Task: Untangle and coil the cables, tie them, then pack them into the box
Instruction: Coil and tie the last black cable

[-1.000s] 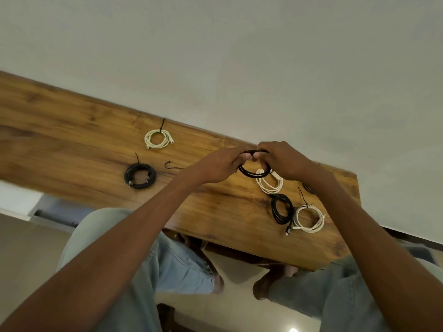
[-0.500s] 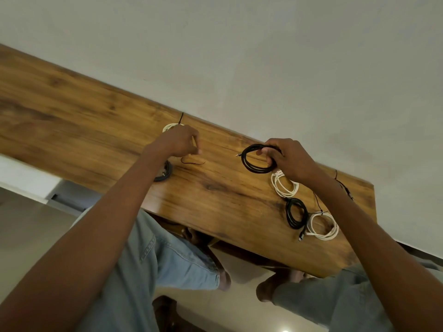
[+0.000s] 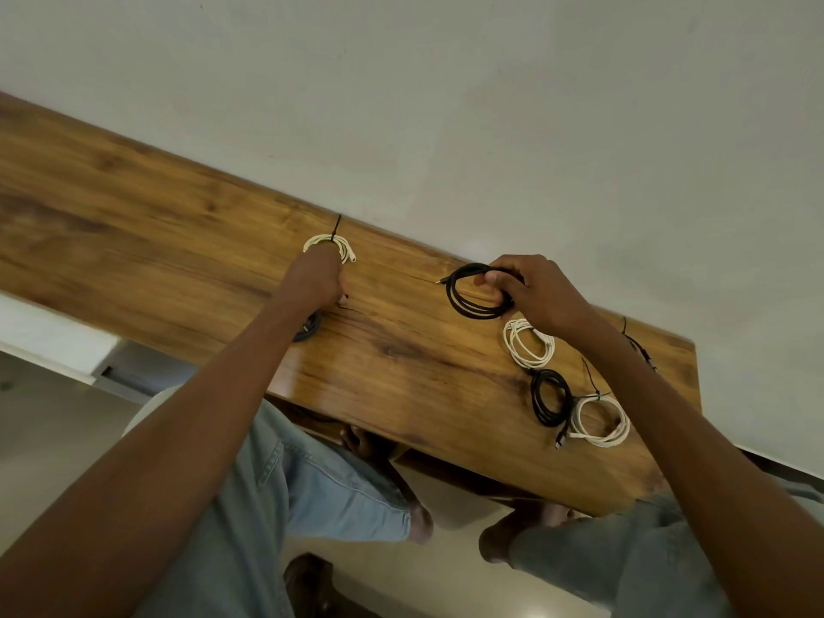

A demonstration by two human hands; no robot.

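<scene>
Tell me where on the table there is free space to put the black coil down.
Bare wood lies between the left hand and the black coil, and along the table left of it. Crowded: right end, around the white coil.

Single head view, worn on the person, looking forward and steeply down, horizon rolled so the long brown wood-grain tabletop (image 3: 178, 243) runs diagonally from upper left to lower right. Wide-angle, close range: both bare forearms enter from the bottom corners, light blue jeans (image 3: 276, 506) and glossy beige floor (image 3: 53, 421) visible below the near table edge. Plain grey-white wall (image 3: 446, 104) fills the upper half. No second view to overlap.
</scene>
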